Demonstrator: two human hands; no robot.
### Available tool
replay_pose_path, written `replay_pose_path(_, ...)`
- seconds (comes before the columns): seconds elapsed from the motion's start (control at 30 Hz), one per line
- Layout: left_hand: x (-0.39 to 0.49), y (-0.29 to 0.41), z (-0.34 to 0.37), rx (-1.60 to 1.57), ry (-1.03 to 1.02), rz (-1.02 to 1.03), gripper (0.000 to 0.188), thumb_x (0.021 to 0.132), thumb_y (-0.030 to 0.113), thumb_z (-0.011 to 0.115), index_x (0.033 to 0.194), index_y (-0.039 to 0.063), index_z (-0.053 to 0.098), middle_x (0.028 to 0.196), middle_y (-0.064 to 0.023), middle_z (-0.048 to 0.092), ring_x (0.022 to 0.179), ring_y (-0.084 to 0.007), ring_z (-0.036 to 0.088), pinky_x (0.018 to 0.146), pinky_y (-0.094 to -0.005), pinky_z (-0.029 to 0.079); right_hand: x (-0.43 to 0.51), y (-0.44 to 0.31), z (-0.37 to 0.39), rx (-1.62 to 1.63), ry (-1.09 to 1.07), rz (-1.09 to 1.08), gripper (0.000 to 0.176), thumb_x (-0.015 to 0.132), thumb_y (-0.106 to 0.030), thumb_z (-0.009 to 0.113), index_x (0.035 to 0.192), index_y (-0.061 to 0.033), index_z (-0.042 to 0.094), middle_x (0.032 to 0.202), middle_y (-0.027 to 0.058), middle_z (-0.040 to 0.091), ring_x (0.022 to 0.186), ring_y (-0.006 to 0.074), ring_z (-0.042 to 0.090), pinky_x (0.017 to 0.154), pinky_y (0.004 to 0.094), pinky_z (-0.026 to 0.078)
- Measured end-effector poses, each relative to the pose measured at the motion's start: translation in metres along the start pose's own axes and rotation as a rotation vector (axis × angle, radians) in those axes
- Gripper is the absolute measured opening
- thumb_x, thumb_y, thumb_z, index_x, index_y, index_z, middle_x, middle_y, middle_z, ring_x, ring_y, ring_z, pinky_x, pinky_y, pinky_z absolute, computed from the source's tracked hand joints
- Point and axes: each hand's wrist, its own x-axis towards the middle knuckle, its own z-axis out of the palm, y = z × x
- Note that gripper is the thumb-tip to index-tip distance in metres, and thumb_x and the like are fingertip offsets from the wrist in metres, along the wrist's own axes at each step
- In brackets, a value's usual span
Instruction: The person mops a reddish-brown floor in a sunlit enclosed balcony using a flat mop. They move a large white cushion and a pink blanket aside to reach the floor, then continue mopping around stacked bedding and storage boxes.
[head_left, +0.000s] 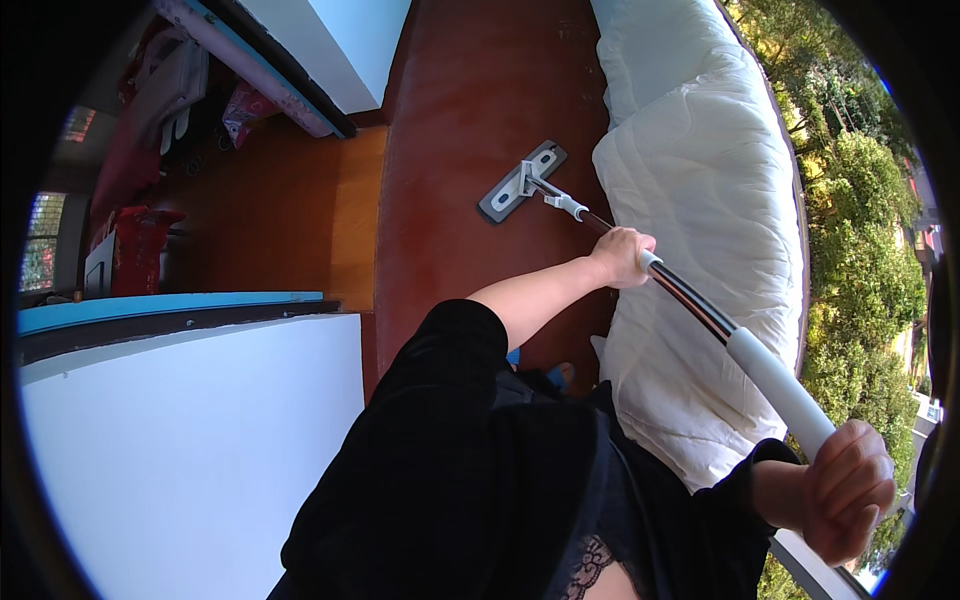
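Note:
A flat mop with a long handle slants across the view. My left hand is wrapped around the lower part of its metal pole. Farther up, my right hand is closed around the end of the pale grip sleeve. The grey and white mop head rests flat on the dark red floor, ahead of my feet. A swivel joint links it to the pole. Whether a pad is fitted beneath the head is hidden.
A white quilt hangs along the right side, with trees beyond. On the left, a doorway with a wooden threshold lies between white walls. Inside stands a red-covered object. Blue slippers show below me.

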Motion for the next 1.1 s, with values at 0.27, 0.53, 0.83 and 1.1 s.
replay_pose_path(0.27, -0.03, 0.119, 0.061, -0.164, -0.425, 0.085, 0.011, 0.069, 0.019, 0.061, 0.073, 0.009, 0.059, 0.072, -0.0146, 0.064, 0.074, -0.0343, 0.062, 0.069, -0.0435, 0.048, -0.04, -0.121, -0.105, -0.126, -0.01, 0.021, 0.028, 0.082, -0.024, 0.047, 0.057, -0.014, 0.042, 0.046, -0.0018, 0.043, 0.038, 0.0082, 0.043, 0.043, 0.0238, 0.038)
replay_pose_path(0.53, -0.037, 0.077, 0.03, -0.042, -0.473, 0.191, 0.01, 0.068, 0.015, 0.062, 0.073, 0.009, 0.056, 0.071, -0.012, 0.063, 0.075, -0.0331, 0.062, 0.066, -0.043, 0.048, -0.091, -0.087, -0.07, 0.251, 0.179, -0.181, 0.03, 0.07, -0.013, 0.064, 0.048, -0.0183, 0.044, 0.042, -0.0101, 0.047, 0.035, -0.0006, 0.043, 0.043, 0.0118, 0.035)
replay_pose_path(0.83, -0.027, -0.086, -0.061, 0.246, 0.125, -0.018, 0.025, 0.078, 0.021, 0.069, 0.071, 0.006, 0.05, 0.07, -0.0115, 0.057, 0.072, -0.031, 0.058, 0.064, -0.0418, 0.046, -0.041, 0.081, 0.017, 0.23, -0.163, 0.026, 0.022, 0.073, -0.022, 0.063, 0.063, -0.0073, 0.051, 0.054, 0.0025, 0.053, 0.046, 0.0169, 0.052, 0.054, 0.0315, 0.045)
replay_pose_path(1.1, -0.077, -0.124, -0.068, 0.296, 0.21, -0.121, 0.025, 0.077, 0.019, 0.072, 0.069, 0.005, 0.052, 0.076, -0.0098, 0.057, 0.081, -0.0294, 0.055, 0.073, -0.0391, 0.046, -0.068, 0.101, 0.063, 0.223, 0.028, 0.105, 0.026, 0.075, -0.026, 0.058, 0.061, -0.006, 0.049, 0.053, 0.005, 0.049, 0.047, 0.0197, 0.047, 0.055, 0.0353, 0.043)
